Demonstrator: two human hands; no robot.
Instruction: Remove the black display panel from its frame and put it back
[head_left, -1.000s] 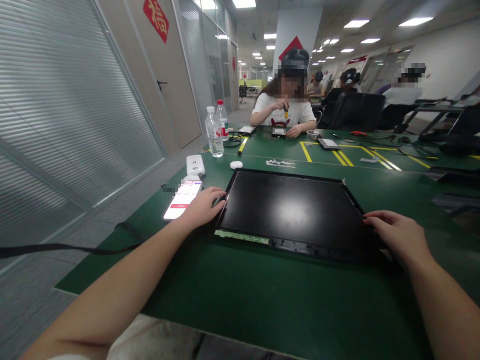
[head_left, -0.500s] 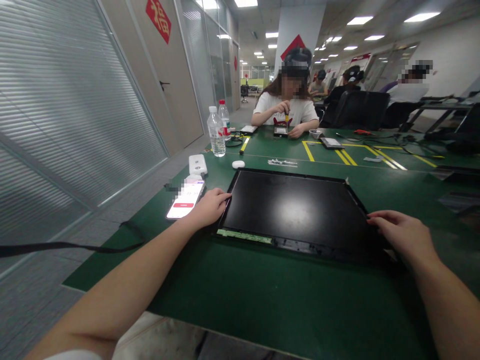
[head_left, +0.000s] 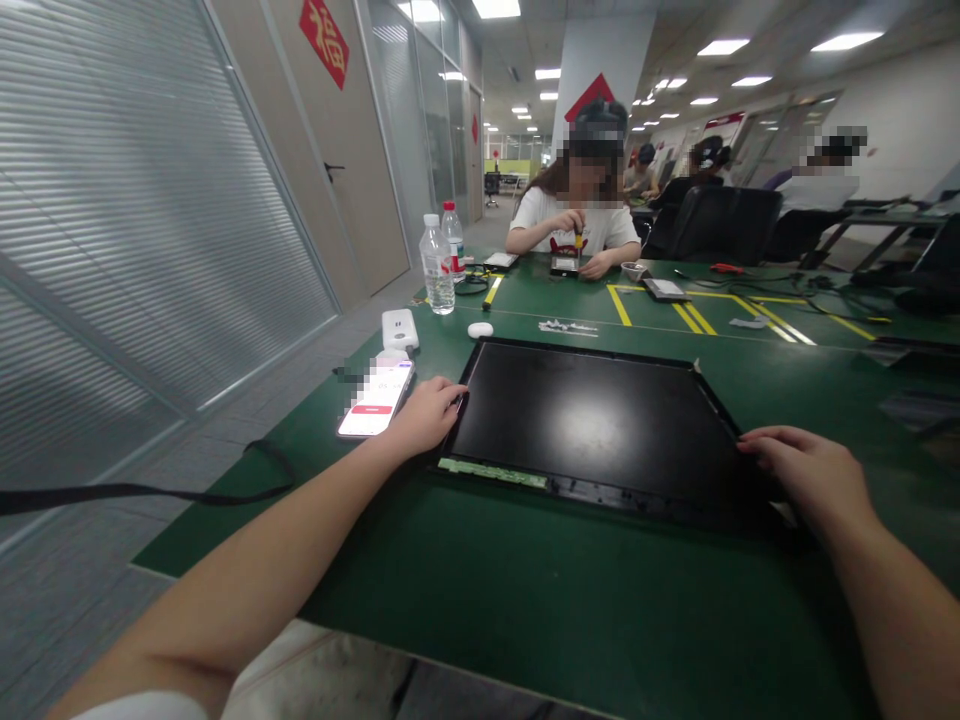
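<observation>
A black flat display panel lies face up on the green table, with a strip of green circuit board along its near edge. My left hand grips the panel's left edge with curled fingers. At the panel's right edge, my right hand rests with its fingers bent over the frame. A lit phone lies just left of my left hand.
A white charger, a white earbud case and two water bottles stand beyond the phone. A person across the table works with a screwdriver. A black cable hangs off the left. Yellow tape lines mark the far table.
My left hand has slid a little forward along the panel's left edge. The view has shifted slightly; the panel and my right hand stay in place.
</observation>
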